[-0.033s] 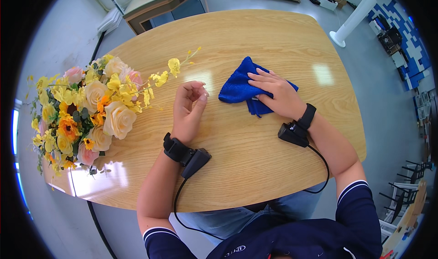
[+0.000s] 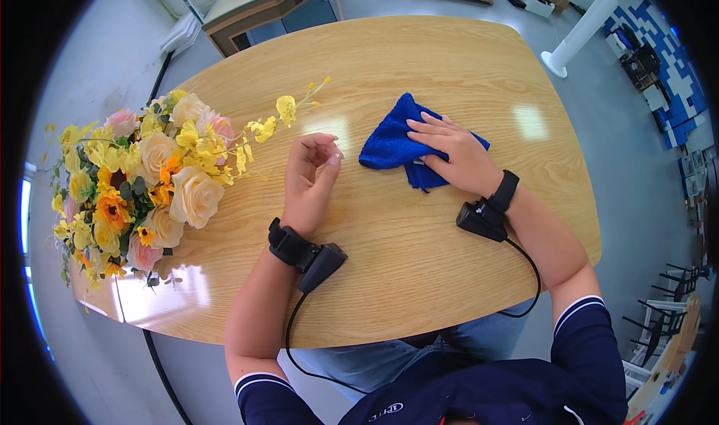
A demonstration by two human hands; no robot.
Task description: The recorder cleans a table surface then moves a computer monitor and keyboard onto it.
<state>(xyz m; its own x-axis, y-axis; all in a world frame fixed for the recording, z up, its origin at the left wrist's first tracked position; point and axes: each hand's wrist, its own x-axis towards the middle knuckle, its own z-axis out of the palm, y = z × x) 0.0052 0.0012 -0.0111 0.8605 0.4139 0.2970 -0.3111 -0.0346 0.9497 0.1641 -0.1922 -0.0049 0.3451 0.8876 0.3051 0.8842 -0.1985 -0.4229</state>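
My right hand lies flat on a crumpled, partly folded blue cloth, its fingers stretched over the cloth's right part. The thumb rests by the fold, near a small pale tag. To the left, my left hand rests on its side on the wooden table. Its fingers are loosely curled with the thumb apart, and nothing is in them. Left of that hand stands a bouquet of flowers in cream, pink, yellow and orange. One yellow sprig of it reaches out above my left hand.
Black wristbands with dark boxes and cables sit on my left wrist and right wrist. Beyond the table's far left edge is a wooden cabinet. A white post stands on the floor at the far right.
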